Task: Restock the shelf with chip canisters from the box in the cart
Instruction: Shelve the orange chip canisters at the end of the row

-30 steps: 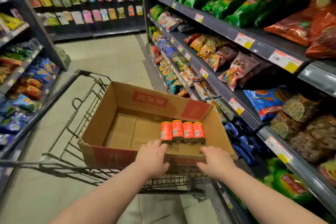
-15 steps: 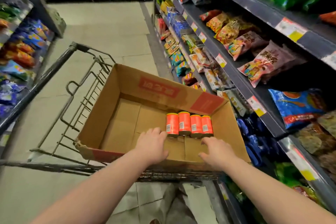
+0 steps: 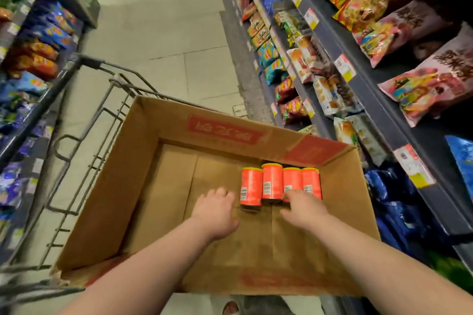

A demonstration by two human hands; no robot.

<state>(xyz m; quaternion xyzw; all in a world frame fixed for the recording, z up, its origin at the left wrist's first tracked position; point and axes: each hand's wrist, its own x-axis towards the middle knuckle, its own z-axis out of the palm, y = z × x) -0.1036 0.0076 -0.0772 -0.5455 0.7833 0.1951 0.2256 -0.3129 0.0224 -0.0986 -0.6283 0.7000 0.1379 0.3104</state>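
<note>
Orange cylindrical chip canisters (image 3: 272, 183) stand in brown cardboard box (image 3: 115, 186) — right hand (image 3: 305, 210) hides two bases, and we cannot tell its grip; left hand (image 3: 217, 211) relaxed, empty.

The left grip (image 3: 217, 215) and right grip (image 3: 304, 212) are bare; the left forearm (image 3: 153, 263) and right forearm (image 3: 384, 261) run bare to the frame's edge.

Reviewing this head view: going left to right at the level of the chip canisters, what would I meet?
Left shelf → cart → box → left hand → canisters → right shelf. The right hand overlaps the canisters, so it is left out.
</note>
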